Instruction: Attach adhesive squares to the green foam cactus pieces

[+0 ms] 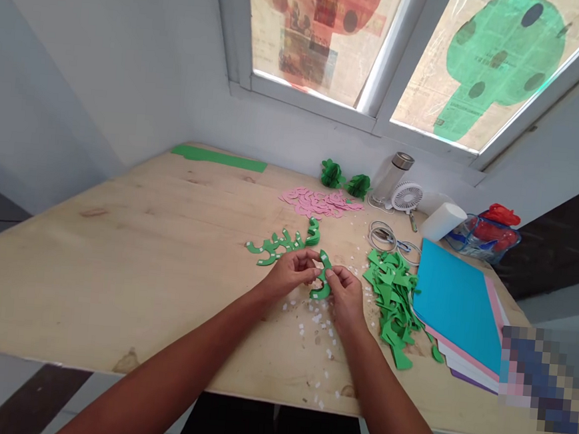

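Between both hands is a curved green paper cutout (pixel 320 290) with small white squares stuck on it. My left hand (pixel 293 269) pinches its left side near the middle, thumb and fingers together. My right hand (pixel 346 292) grips the same cutout from the right, thumb on its face. Just beyond my left hand lie similar green cutouts (pixel 269 245) with white squares, spread on the table. A small stack of green cutouts (pixel 313 232) sits a little farther back. Tiny white paper bits (pixel 317 318) are scattered beneath and around my hands.
Green paper scraps (pixel 396 299) pile up at right, beside scissors (pixel 402 246) and colored paper sheets (pixel 456 297). Pink cutouts (pixel 321 203) and green paper ornaments (pixel 331 173) lie behind. A bottle (pixel 393 178), small fan (pixel 407 197) and white roll (pixel 444 221) stand near the wall.
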Demonstrator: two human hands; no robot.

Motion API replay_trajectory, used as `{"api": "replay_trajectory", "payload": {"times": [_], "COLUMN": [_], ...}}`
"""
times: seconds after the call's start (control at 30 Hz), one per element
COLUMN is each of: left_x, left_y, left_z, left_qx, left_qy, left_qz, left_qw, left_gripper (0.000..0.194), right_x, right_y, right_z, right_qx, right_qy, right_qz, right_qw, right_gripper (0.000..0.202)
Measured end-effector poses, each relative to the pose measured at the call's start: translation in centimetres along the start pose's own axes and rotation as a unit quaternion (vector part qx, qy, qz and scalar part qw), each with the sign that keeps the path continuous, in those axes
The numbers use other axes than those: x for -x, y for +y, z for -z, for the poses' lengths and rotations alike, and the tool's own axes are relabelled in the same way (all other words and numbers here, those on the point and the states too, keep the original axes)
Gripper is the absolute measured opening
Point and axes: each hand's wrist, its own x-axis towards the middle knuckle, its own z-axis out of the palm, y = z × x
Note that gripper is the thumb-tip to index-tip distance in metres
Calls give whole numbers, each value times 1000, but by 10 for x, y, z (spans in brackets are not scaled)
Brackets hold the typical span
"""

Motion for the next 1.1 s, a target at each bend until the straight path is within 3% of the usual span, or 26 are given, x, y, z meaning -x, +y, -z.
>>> {"api": "replay_trajectory", "payload": {"times": [0.2, 0.53, 0.83, 1.0, 1.1], "left_x": [-1, -3, -2, -7, -9], "left_y": [-4, -7, -2, 18, 34], "left_z": [0, -1, -2, 23, 50], "left_qx": [-47, -6, -127, -220, -387], "left_qy": [5, 8, 25, 82, 145], "left_qz": [-10, -37, -51, -12, 13], "left_qw": [999, 999, 990, 972, 911], "left_gripper": [23, 22, 12, 17, 19], "right_x": [0, 0, -6, -7, -7], "right_y": [-1, 1, 8, 3, 0], "right_z": [1, 3, 5, 5, 6], "right_qx": [77, 131, 108, 42, 17], "right_qy": [-1, -17, -6, 31, 49], "right_qz": [46, 86, 52, 30, 21], "right_qw": [996, 988, 993, 998, 998], "right_gripper": [23, 26, 20, 20, 21]}}
